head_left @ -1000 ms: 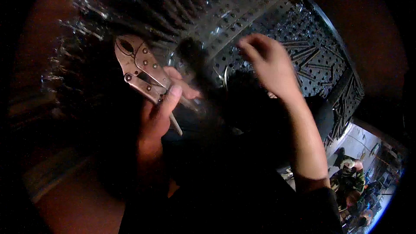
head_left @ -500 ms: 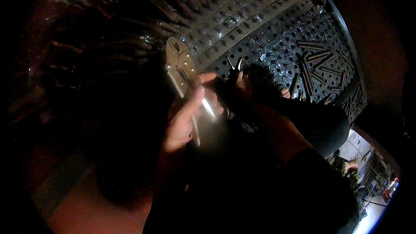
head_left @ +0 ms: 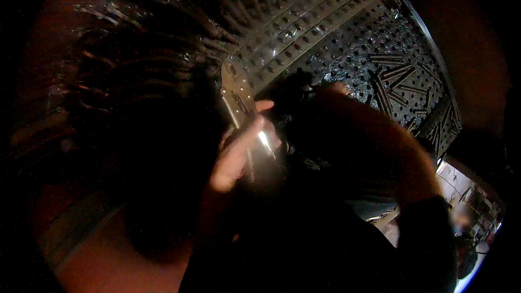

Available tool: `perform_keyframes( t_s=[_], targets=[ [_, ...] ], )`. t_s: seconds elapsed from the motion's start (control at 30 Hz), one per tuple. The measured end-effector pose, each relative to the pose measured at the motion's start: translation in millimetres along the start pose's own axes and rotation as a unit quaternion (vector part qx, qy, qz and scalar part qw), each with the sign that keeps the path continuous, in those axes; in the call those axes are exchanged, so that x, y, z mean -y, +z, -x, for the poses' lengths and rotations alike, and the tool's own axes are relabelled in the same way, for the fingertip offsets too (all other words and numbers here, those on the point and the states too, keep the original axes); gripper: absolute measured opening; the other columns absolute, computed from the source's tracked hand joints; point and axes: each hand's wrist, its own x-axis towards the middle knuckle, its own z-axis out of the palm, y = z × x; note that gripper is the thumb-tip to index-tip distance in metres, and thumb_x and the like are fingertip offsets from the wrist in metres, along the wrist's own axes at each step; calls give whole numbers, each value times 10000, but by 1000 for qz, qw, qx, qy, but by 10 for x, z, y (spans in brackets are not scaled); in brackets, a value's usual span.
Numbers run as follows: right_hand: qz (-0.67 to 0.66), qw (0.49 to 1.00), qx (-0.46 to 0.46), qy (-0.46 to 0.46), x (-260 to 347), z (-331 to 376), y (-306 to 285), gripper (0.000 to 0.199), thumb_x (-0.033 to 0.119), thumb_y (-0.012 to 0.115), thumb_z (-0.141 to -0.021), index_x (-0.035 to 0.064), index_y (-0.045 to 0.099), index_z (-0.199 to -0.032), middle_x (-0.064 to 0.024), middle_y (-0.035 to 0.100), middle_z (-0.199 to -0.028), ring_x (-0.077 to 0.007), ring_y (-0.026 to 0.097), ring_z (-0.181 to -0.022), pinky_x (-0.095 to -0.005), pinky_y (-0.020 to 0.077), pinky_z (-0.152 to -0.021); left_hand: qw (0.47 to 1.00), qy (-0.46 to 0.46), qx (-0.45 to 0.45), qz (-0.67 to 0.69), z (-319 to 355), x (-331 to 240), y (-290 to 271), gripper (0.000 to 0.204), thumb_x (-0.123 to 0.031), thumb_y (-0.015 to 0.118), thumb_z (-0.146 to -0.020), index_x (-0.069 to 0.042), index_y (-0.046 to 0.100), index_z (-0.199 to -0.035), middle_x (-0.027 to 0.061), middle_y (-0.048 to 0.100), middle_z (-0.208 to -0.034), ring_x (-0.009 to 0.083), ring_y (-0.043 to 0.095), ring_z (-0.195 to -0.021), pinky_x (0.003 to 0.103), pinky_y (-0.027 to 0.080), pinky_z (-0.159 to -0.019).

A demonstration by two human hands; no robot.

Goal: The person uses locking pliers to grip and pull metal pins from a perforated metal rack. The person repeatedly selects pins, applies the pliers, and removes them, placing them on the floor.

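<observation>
1. Locking pliers (head_left: 237, 97): metal, silvery, standing near upright just left of frame centre, jaw end toward 12 o'clock and handles running down to about 6 o'clock into my left hand (head_left: 239, 154). One bright glint on the lower handle; the rest is dim.
2. I read the left hand as wrapped around the handles, thumb across the front and fingers curled behind, so it is pinching the pliers rather than lying flat. Gripping low on the handles leaves the jaw end free and presented toward the wall.
3. My right hand (head_left: 331, 89) sits at 2 o'clock from the pliers, up against the pegboard (head_left: 401, 70). It is mostly in shadow behind my own forearm; I cannot tell whether its fingers are spread or closed, or whether they grasp anything.
4. The pegboard is a dark perforated panel filling the upper right, with long slim tools hung in rows on hooks. Tools hang vertically there so each can be lifted clear.
5. A rack of hanging tools (head_left: 163, 27) fans across 10 to 12 o'clock, shiny shafts blurred.
6. At 4 o'clock, a lit workshop area (head_left: 467, 206), too small to detail.
</observation>
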Motion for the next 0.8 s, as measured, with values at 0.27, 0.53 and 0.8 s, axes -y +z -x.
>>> perform_keyframes(
  t_s=[0.27,0.53,0.8],
  targets=[
    [-439,890,74,-102,79,1894,-2570,266,135,595,-940,-23,663,-1142,-105,655,-779,-165,633,-680,-320,552,-635,994,-25,101,-36,103,-119,207,729,-131,594,-954,4,219,-1565,102,617,-899,231,655,-818,406,557,-761],
    [-570,799,91,-169,460,2221,-2429,510,100,672,-864,-30,537,-1338,-102,704,-1048,-130,634,-793,-281,538,-689,986,-60,150,-30,172,-137,517,783,-118,635,-896,16,236,-1557,111,645,-897,255,676,-817,383,552,-732],
    [-514,840,58,-165,607,2351,-2541,577,47,666,-864,35,512,-1420,-65,664,-1104,-137,598,-948,-297,500,-847,985,-88,149,3,159,-135,508,826,-131,714,-881,-79,267,-1575,57,658,-888,184,669,-790,368,568,-739]
  ],
)
